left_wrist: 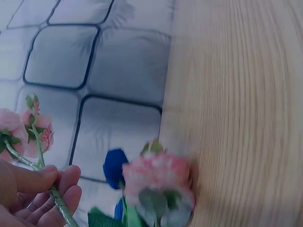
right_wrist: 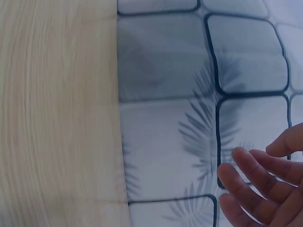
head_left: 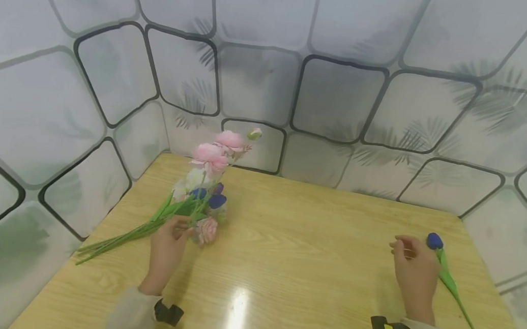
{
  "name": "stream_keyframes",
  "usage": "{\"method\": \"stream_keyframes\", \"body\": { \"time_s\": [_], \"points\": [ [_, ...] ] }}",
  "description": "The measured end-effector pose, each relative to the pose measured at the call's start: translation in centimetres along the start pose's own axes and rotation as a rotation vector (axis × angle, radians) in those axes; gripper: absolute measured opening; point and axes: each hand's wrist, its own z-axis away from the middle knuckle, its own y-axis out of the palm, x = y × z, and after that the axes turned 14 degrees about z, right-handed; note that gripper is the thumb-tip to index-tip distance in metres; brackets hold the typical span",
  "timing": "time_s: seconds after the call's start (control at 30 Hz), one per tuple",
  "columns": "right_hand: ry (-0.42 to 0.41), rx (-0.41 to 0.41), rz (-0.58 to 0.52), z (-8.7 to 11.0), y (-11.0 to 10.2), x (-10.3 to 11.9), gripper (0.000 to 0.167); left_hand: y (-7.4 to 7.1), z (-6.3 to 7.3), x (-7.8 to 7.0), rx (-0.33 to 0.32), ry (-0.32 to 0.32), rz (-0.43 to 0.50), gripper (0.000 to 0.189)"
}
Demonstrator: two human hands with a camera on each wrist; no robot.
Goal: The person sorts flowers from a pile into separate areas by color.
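My left hand (head_left: 169, 247) pinches the green stem (left_wrist: 60, 204) of a pink artificial flower between thumb and fingers. Its pink blooms (head_left: 210, 156) rise above a pile of other flowers on the table's left side. In that pile are blue tulips (head_left: 217, 201), white blooms (head_left: 194, 179) and a pale pink rose (head_left: 206, 230), which sits right beside my fingers. At the right my other hand (head_left: 416, 272) hovers with loosely bent fingers and holds nothing, as the right wrist view also shows. Just to its right, a single blue tulip (head_left: 434, 241) with a long green stem lies on the table.
The wooden table (head_left: 293, 258) meets patterned curtain-like walls (head_left: 260, 82) at the back and both sides. Bundled green stems (head_left: 116, 241) from the pile reach toward the table's left edge. A bright light reflection (head_left: 236, 315) falls on the front of the tabletop.
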Motion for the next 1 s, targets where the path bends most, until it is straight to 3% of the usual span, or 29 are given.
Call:
{"method": "stream_keyframes", "body": {
  "time_s": [0.23, 0.5, 0.73, 0.87, 1.0],
  "points": [
    [-0.116, -0.046, -0.120, 1.3, 1.7, 2.6, 0.014, 3.0, 0.7, -0.8, 0.043, -0.023, 0.127, 0.025],
    [-0.199, -0.029, -0.189, 2.5, 2.8, 5.2, 0.010, 6.0, 1.6, -1.7, 0.069, 0.074, 0.183, 0.022],
    [-0.266, -0.027, -0.228, 3.6, 3.9, 7.0, 0.007, 8.2, 2.6, -2.3, 0.125, 0.108, 0.280, 0.020],
    [-0.333, -0.024, -0.278, 4.4, 4.6, 8.0, 0.007, 9.1, 3.1, -2.8, 0.146, 0.099, 0.314, 0.019],
    [-0.365, 0.033, -0.341, 5.3, 5.2, 9.2, 0.008, 10.0, 3.6, -3.4, 0.166, 0.074, 0.333, 0.016]
  ]
}}
